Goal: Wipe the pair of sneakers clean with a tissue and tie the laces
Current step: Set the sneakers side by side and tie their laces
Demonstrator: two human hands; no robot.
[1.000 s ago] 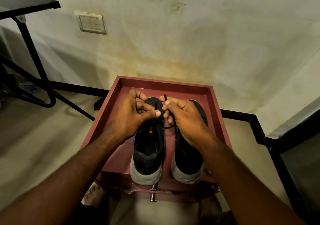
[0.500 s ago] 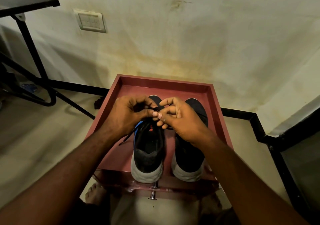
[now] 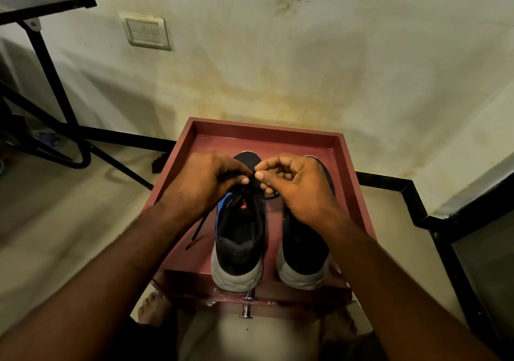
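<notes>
Two dark sneakers with grey soles stand side by side, heels toward me, in a red-brown tray. Over the left sneaker my left hand and my right hand meet fingertip to fingertip, each pinching the black lace near the tongue. One loose lace end trails down over the tray's left side. A small loop of lace shows under my right fingers. My right wrist covers the front of the right sneaker. No tissue is in view.
The tray rests on a low stand with a metal knob at its front. A stained wall with a switch plate rises behind. A black metal table frame stands at the left, dark ledges at the right. My bare foot is below.
Both hands have dropped lower onto the left sneaker and closed together. The lace end that stood above my right fingers is gone, and a loose end now hangs at the left.
</notes>
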